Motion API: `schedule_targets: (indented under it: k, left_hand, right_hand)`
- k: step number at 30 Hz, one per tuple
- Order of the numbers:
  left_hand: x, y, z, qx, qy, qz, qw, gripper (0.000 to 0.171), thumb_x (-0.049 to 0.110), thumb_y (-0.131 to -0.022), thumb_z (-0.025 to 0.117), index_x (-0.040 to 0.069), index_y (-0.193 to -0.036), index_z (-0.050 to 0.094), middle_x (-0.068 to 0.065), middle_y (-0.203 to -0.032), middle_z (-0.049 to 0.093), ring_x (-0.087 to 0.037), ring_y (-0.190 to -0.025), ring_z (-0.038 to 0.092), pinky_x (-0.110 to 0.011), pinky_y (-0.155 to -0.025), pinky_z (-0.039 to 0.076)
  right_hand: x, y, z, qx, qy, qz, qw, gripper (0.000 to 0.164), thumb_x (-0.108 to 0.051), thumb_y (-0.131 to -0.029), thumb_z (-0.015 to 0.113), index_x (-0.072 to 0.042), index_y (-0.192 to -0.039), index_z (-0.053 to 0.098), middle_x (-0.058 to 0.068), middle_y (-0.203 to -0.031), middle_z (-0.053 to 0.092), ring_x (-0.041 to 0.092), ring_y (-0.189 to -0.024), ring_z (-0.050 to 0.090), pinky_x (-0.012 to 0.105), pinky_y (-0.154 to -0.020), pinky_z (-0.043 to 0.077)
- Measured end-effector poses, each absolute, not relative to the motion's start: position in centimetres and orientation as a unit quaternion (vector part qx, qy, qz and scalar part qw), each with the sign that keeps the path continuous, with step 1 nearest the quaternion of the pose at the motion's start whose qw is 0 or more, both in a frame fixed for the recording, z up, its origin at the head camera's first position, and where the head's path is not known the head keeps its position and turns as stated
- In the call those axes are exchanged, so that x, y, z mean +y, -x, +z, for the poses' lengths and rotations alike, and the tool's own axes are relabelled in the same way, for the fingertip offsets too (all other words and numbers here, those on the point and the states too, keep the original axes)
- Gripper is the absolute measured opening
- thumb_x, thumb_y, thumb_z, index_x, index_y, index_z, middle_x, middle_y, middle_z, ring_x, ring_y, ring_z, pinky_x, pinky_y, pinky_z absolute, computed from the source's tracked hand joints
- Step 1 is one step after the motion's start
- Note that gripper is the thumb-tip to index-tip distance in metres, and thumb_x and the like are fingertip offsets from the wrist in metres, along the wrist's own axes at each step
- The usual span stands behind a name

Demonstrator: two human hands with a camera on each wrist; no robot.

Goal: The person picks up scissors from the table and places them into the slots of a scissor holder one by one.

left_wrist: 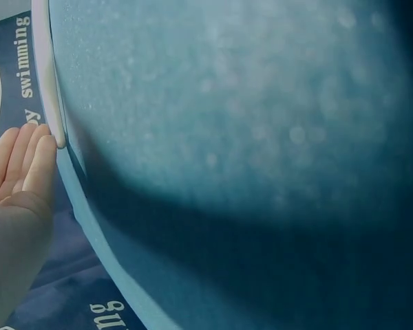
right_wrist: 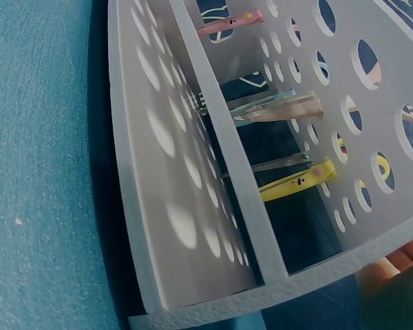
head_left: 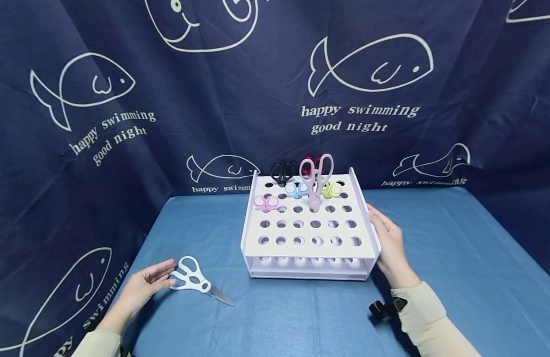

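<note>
White-handled kitchen scissors point(head_left: 192, 281) lie at the table's left front, blades pointing right and toward the near edge. My left hand point(head_left: 145, 285) is at their handle loops, fingers extended and fingertips right at the white plastic. In the left wrist view the left hand point(left_wrist: 20, 192) shows straight fingers beside the handle's pale edge. A white rack with rows of holes point(head_left: 307, 233) stands in the middle. My right hand point(head_left: 389, 243) rests along its right side panel, fingers against the outside. In the right wrist view, fingers point(right_wrist: 400, 260) show beyond that panel.
The rack holds mauve scissors point(head_left: 316, 186) standing tall, small pink point(head_left: 266, 203), light blue point(head_left: 296, 190) and yellow-green scissors point(head_left: 332, 190). Black-handled point(head_left: 282, 173) and red-handled scissors point(head_left: 307, 165) are at its back. A dark patterned curtain point(head_left: 275, 109) hangs behind the blue table point(head_left: 435, 248).
</note>
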State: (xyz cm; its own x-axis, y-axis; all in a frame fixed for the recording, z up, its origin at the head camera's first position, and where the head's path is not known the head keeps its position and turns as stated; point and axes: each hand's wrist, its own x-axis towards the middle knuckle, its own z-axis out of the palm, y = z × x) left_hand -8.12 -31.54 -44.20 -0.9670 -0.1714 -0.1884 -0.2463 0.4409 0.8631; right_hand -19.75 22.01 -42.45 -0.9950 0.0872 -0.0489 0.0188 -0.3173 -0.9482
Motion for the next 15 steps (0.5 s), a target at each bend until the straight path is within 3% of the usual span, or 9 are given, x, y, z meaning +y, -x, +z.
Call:
schedule_targets:
  k: [15]
  left_hand:
    - [-31.29, 7.97, -44.03, 0.887, 0.118, 0.446, 0.04, 0.067, 0.009, -0.074, 0.083, -0.005, -0.133, 0.054, -0.022, -0.133, 0.057, 0.007, -0.107, 0.058, -0.016, -0.091, 0.051]
  right_hand:
    - [21.98, 19.79, -42.38, -0.587, 0.045, 0.808, 0.02, 0.058, -0.03, -0.097, 0.059, 0.001, -0.144, 0.042, -0.018, -0.106, 0.069, -0.002, -0.096, 0.065, 0.015, -0.079, 0.055]
